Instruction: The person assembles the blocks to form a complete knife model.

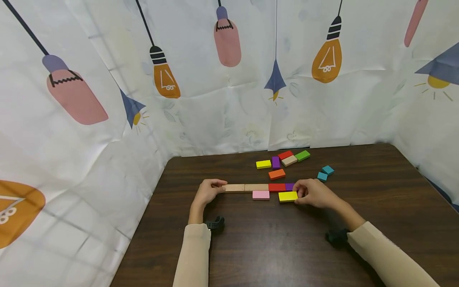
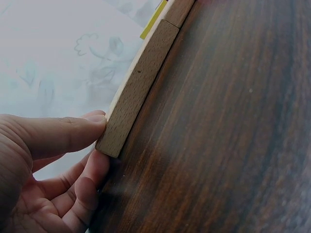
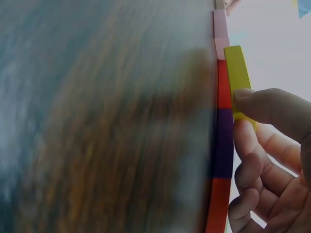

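Note:
A row of blocks lies across the table, with two plain wooden blocks at its left, then a red block and a purple block. My left hand grips the row's left end, thumb against the plain wooden block. Between thumb and fingers my right hand pinches a yellow block, held at the front side of the row. In the right wrist view, an orange-red block continues past the purple one; my right hand hides it from the head view. A pink block sits in front of the row.
Behind the row lie loose blocks: another yellow, purple, orange, red, plain and green. Two blue blocks lie farther right. A patterned cloth hangs behind the dark table.

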Tool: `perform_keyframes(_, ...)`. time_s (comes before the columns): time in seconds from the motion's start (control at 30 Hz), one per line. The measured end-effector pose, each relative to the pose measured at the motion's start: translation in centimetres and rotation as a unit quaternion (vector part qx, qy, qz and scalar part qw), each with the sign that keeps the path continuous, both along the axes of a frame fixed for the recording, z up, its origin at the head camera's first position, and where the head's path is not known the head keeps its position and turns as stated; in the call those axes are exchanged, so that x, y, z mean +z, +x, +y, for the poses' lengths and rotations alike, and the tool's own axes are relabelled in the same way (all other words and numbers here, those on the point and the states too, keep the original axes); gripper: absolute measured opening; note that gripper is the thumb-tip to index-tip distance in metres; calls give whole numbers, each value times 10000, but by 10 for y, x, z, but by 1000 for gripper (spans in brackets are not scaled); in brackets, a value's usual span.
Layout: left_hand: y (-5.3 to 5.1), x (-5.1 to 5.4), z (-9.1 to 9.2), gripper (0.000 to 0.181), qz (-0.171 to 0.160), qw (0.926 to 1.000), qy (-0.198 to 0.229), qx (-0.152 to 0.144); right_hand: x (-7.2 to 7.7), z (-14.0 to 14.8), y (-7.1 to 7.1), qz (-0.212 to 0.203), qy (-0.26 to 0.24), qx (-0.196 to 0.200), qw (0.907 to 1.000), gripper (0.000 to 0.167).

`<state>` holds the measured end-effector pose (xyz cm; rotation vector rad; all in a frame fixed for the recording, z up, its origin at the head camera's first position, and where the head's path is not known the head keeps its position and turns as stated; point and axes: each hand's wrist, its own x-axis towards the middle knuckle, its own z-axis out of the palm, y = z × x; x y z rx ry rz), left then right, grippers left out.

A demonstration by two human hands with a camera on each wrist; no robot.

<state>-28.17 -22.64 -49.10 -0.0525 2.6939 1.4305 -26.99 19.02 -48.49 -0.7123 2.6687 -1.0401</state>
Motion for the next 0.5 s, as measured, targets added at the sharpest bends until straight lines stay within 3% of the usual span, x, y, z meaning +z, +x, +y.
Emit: perform_keyframes(0.5,-1,-1,0,18,-13,10000,38,32,-1,-19,-4,-64,320,-83,9994,26)
